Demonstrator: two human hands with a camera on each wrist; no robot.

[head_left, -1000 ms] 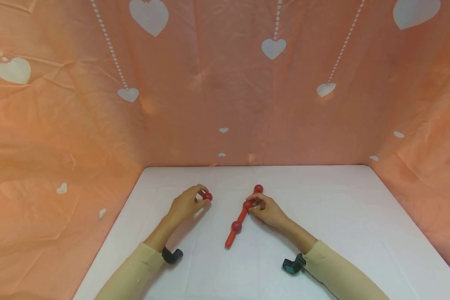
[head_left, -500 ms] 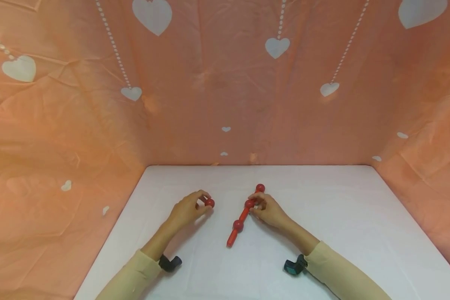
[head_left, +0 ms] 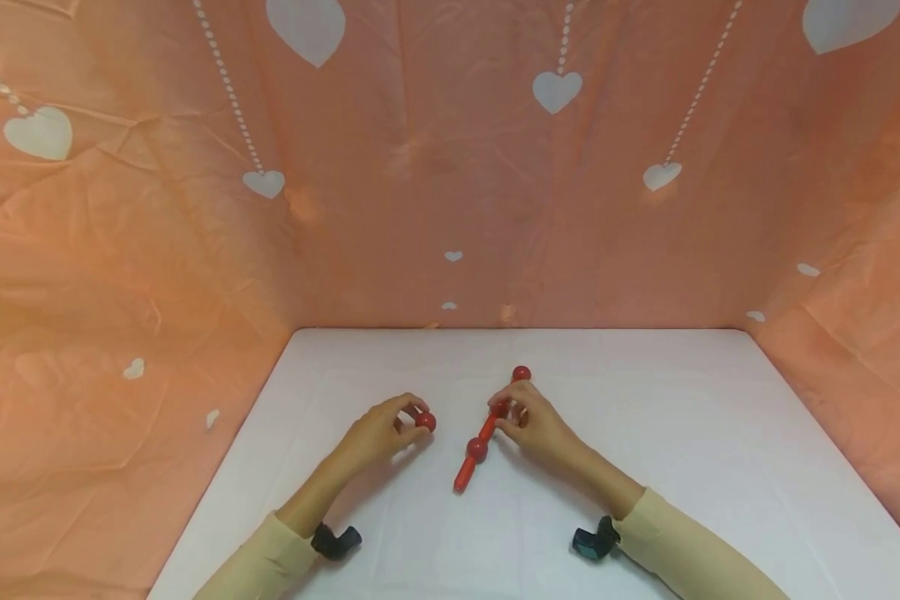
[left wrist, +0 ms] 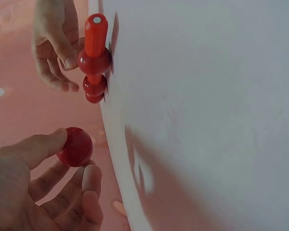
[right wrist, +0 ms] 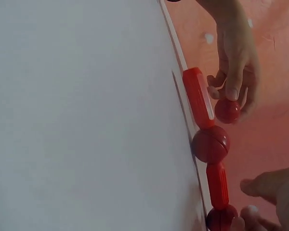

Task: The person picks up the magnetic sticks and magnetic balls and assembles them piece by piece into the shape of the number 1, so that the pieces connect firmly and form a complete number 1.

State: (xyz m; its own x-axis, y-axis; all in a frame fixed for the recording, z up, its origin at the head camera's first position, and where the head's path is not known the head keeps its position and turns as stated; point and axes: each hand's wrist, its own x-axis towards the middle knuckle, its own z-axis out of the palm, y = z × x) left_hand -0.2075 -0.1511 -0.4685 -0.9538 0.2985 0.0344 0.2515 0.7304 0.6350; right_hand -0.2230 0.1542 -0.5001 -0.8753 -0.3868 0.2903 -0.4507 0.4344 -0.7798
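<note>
My left hand point(head_left: 378, 429) pinches a loose red ball point(head_left: 425, 422) between thumb and fingers, raised over the table; the left wrist view shows this ball point(left wrist: 76, 147) closely. To its right a toy chain of red balls and ribbed rods point(head_left: 465, 473) lies slantwise on the white table. My right hand point(head_left: 540, 421) is at the chain's middle ball, partly covering it. In the right wrist view its fingertips point(right wrist: 238, 224) meet that ball point(right wrist: 220, 216), while the thumb stands away from it. The chain's near end is a bare rod point(right wrist: 198, 96); a ball point(head_left: 521, 373) tops the far end.
The white table point(head_left: 645, 417) ends at an orange cloth backdrop point(head_left: 457, 167) with pale hearts, which also rises on both sides. Dark wrist cameras point(head_left: 336, 542) sit at both sleeve cuffs.
My left hand has come nearer and slightly right with the ball. The right hand's fingers have shifted a little over the middle ball; the chain lies nearly where it was.
</note>
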